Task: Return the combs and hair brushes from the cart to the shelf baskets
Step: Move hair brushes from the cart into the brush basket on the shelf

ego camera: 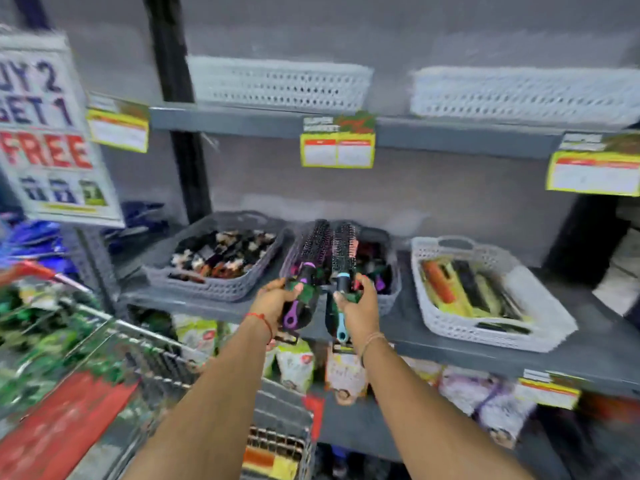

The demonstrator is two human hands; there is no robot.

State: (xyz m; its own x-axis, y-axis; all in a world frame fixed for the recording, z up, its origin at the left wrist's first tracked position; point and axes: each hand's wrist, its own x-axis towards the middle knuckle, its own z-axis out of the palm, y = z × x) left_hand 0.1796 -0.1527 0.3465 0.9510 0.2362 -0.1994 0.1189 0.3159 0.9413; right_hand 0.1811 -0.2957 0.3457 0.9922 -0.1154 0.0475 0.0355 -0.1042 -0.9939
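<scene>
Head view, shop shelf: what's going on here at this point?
A person stands at a shelf with a cart beside them, holding a round hair brush in each hand. The left hand grips the purple-handled brush, the right hand the blue-handled brush. Both brushes point bristles-first at the middle grey basket, not yet released. A grey basket of hair clips sits to its left, a white basket of combs to its right.
</scene>
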